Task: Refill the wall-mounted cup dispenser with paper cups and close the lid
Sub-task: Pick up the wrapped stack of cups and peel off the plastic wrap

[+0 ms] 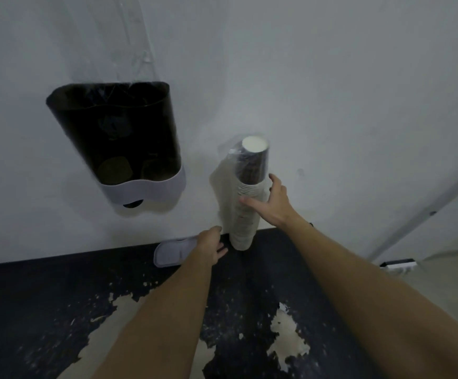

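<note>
A dark translucent cup dispenser (118,135) with a pale base hangs on the wall at the left; its top stands open and it looks almost empty inside. A tall stack of paper cups (247,195) in a clear plastic sleeve stands upright on the dark counter against the wall. My right hand (270,202) is spread open against the right side of the stack, fingers touching it without closing round it. My left hand (211,243) reaches toward the foot of the stack, fingers loosely apart, holding nothing. The pale dispenser lid (173,251) lies flat on the counter, partly under my left hand.
The dark counter (45,310) has worn patches where paint has peeled. A white wall rises behind. At the right edge a pale floor or ledge holds a small white and black object (398,263). A clear plastic strip (132,45) hangs on the wall above the dispenser.
</note>
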Action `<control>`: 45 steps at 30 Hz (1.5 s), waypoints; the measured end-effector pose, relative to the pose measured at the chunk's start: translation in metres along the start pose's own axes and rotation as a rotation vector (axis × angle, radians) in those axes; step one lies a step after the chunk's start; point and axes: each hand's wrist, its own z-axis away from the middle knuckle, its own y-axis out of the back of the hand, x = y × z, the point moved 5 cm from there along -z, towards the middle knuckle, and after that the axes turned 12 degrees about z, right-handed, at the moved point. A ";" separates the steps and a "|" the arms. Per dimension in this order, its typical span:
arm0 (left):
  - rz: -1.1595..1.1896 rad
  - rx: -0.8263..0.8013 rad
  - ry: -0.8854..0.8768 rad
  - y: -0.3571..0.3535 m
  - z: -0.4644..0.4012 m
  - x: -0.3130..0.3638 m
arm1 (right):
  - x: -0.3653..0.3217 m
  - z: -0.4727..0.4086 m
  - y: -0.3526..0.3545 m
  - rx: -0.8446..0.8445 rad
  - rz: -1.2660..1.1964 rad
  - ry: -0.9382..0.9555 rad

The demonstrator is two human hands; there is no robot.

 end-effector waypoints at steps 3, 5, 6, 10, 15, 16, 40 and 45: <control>0.147 -0.017 0.124 -0.016 -0.003 -0.007 | -0.010 -0.021 0.006 0.021 -0.059 0.129; 0.228 -0.026 0.202 -0.025 -0.007 -0.012 | -0.008 -0.036 0.002 0.010 -0.077 0.216; 0.257 -0.033 0.228 -0.028 -0.010 -0.014 | -0.014 -0.032 0.006 0.022 -0.090 0.250; 0.312 -0.071 0.267 -0.036 -0.030 -0.024 | -0.028 -0.021 0.016 0.071 -0.143 0.269; 0.409 -0.071 0.359 -0.049 -0.047 -0.034 | -0.027 -0.027 0.013 0.086 -0.142 0.278; 0.425 -0.074 0.370 -0.053 -0.052 -0.035 | -0.027 -0.030 0.012 0.090 -0.134 0.276; 0.587 -0.256 0.135 0.010 0.010 -0.001 | -0.119 0.104 0.029 0.089 -0.128 0.604; 0.518 -0.139 0.010 0.073 0.040 0.035 | -0.145 0.144 0.012 -0.061 -0.092 0.718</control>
